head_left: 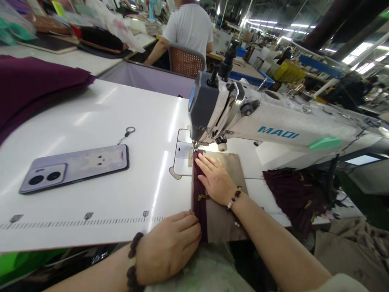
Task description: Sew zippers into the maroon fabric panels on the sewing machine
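Under the needle area of a white sewing machine (212,117) lies a beige fabric piece (223,225) with a maroon zipper (200,211) along its left edge. A brass zipper pull shows partway down the tape. My right hand (217,178) rests flat on zipper and fabric, its outstretched fingertips just in front of the presser foot (197,148). At the table's front edge my left hand (172,245) has its fingers closed on the near left edge of the zipper and fabric. The fingertips of that hand are partly hidden.
A phone (82,166) with a ring strap lies on the white table left of the machine. Maroon fabric (36,89) covers the far left corner. More maroon zippers (294,198) are heaped at right, above beige cloth (349,251). A person (190,30) sits beyond the table.
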Motion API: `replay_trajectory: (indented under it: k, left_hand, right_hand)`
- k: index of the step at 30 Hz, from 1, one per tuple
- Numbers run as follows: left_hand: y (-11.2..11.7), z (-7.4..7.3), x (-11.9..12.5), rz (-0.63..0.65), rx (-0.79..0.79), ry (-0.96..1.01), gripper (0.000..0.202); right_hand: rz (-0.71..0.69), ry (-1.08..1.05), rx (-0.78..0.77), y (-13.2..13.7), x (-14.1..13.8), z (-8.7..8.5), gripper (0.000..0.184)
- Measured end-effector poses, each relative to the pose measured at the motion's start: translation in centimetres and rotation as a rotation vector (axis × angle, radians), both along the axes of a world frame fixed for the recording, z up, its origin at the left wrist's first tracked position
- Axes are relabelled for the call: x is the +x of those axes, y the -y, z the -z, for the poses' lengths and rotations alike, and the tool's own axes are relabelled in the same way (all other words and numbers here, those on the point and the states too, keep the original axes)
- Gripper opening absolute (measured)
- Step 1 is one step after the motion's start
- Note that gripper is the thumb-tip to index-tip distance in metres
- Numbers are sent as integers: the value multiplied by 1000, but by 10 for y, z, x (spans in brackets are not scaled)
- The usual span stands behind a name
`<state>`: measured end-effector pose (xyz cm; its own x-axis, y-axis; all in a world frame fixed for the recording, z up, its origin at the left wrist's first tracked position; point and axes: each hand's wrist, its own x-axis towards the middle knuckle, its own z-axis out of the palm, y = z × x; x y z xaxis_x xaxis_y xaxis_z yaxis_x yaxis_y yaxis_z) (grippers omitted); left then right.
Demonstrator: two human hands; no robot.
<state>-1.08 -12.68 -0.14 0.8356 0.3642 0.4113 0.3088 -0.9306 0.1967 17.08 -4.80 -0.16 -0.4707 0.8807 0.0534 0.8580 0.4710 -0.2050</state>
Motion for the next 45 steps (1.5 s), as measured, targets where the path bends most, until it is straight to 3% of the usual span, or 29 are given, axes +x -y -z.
replay_trajectory:
  k: [14, 23, 30, 35, 40, 45]
  left_hand:
    - [3, -3, -2, 29, -47, 130, 42]
    - [9, 2, -2, -136, 3, 150, 32]
    - [10, 7, -3, -97, -11, 171, 25]
    - [9, 5, -2, 1, -62, 188, 33]
    - [7, 4, -3, 9, -63, 201, 32]
    - [12, 15, 1, -21, -44, 158, 27]
  right_hand:
    - [-58, -29, -6, -5, 4, 5, 48]
    - [-58, -9, -11, -5, 4, 6, 48]
    - [-58, -18, 3, -4, 4, 6, 48]
    - [-59, -27, 3, -4, 4, 6, 47]
    - [-60, -33, 10, -2, 3, 5, 47]
    - [-66, -32, 20, -3, 3, 5, 47]
